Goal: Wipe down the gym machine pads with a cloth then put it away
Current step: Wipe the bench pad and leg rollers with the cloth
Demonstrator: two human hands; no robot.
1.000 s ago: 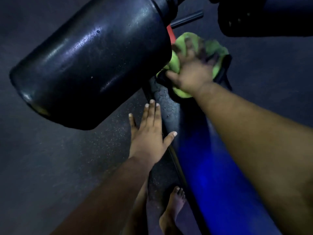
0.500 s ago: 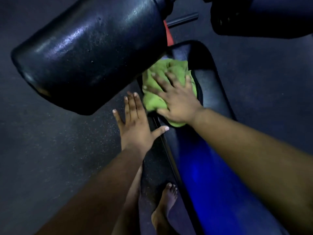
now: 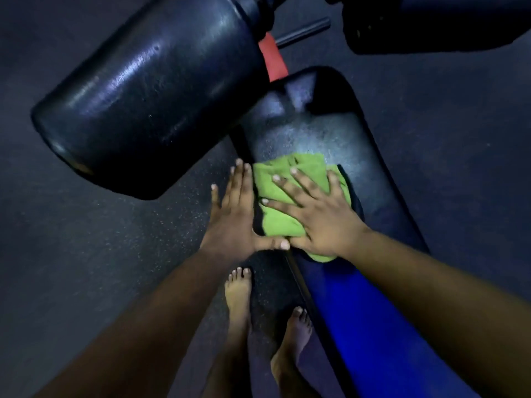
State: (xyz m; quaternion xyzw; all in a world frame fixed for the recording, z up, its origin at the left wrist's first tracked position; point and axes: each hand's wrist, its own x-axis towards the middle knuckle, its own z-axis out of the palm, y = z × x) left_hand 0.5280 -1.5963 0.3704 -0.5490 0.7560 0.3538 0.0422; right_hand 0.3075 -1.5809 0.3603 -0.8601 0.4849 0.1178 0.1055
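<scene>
A green cloth (image 3: pixel 275 193) lies on the long black bench pad (image 3: pixel 344 139), which runs from the upper middle down to the lower right. My right hand (image 3: pixel 319 214) presses flat on the cloth with spread, straight fingers. My left hand (image 3: pixel 232 216) is held flat with straight fingers just left of the cloth at the pad's left edge, its thumb reaching toward the right hand. The pad beyond the cloth looks wet and shiny.
A large black roller pad (image 3: pixel 149 90) hangs over the upper left, close above my left hand. Another black pad (image 3: pixel 431 21) sits at the top right. A red frame piece (image 3: pixel 271 57) and a black bar (image 3: pixel 304 31) lie behind the bench. My bare feet (image 3: pixel 238 294) stand on the dark speckled floor.
My right hand has dragged the cloth along the bench pad toward me from its far end. My left hand stayed flat and drew close beside the cloth.
</scene>
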